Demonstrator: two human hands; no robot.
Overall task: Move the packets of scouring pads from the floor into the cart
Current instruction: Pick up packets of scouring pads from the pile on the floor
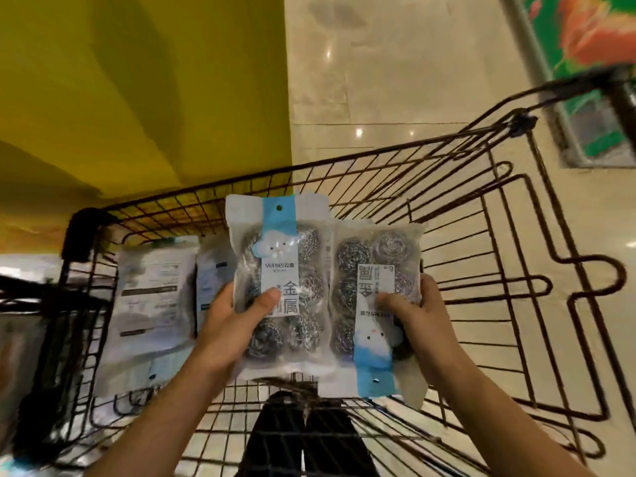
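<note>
Hands (234, 318) (418, 315) grip crinkly steel-wool packets (280, 270) over wire cart (481, 235)

The fingers of the left hand (230, 315) and the right hand (414, 309) lie hidden behind the two packets (280, 277) they hold, with only the thumbs showing in front, and both forearms are cut off by the bottom edge. The packets lying in the cart (447, 187) at the left (151, 297) are blurred, so their print cannot be read. The cart's handle (619, 87) runs out past the right edge, smeared.
</note>
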